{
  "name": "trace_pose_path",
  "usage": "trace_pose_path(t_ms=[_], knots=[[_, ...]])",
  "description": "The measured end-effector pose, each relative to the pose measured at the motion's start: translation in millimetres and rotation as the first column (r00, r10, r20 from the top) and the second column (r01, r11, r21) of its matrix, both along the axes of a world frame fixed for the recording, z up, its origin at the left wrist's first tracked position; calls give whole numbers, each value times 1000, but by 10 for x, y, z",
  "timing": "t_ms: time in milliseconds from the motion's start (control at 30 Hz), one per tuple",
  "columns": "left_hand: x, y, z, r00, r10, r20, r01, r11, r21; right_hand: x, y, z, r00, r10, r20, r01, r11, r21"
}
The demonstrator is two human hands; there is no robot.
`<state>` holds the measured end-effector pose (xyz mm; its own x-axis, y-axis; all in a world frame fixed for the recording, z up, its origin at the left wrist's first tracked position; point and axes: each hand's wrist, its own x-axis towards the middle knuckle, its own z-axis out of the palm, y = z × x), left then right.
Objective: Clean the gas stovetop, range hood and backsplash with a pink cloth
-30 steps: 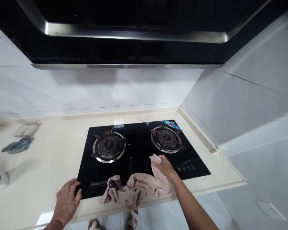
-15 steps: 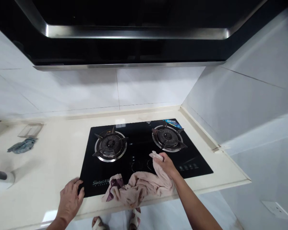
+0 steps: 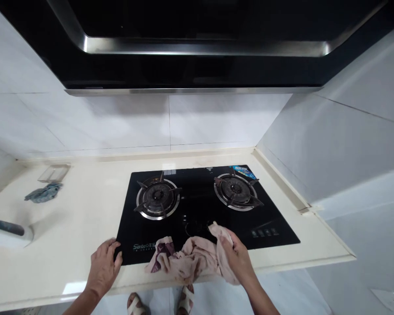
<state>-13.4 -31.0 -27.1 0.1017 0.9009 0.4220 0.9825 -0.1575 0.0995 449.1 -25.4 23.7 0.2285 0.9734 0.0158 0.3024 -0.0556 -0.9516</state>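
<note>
Cloth (image 3: 190, 258), pale pink with a purple patch at one end, lies bunched along the front of the black glass cooktop (image 3: 197, 199), its near folds lying over the front edge of the bench (image 3: 82, 232). On my feed the right hand (image 3: 239, 257) is closed around the cloth's right end, thumb pressed along it, and a loose tip pokes forward just beside the control knobs (image 3: 193, 228). I cannot see how the fingers underneath are wrapped. The left hand (image 3: 103, 267) holds nothing; its fingers are partly curled, resting at the cooktop's front left corner, and I cannot tell whether it bears any weight.

I read the step in hand as wiping the glass around those knobs, using the gripped end while the rest trails. Behind it, the left burner (image 3: 157, 196) and right burner (image 3: 235, 190) sit with their pan supports in place, well apart from the cloth.

For the next move, I would want that end pinched into a small pad, so it can follow the knob rims, and the slack gathered away from the bench's edge. The left hand seems well placed to steady things. A blue-grey rag (image 3: 45, 193) lies off to the left, near a clear tray (image 3: 54, 173).
</note>
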Motion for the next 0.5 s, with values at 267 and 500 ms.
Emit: trace_pose_path(t_ms=[267, 500], knots=[[-8, -11, 9, 1000, -10, 27, 10, 1000, 16, -560, 333, -422, 678, 74, 732, -239, 963, 124], [-4, -16, 8, 999, -25, 33, 24, 999, 25, -596, 349, -279, 538, 110, 836, -238, 971, 26]])
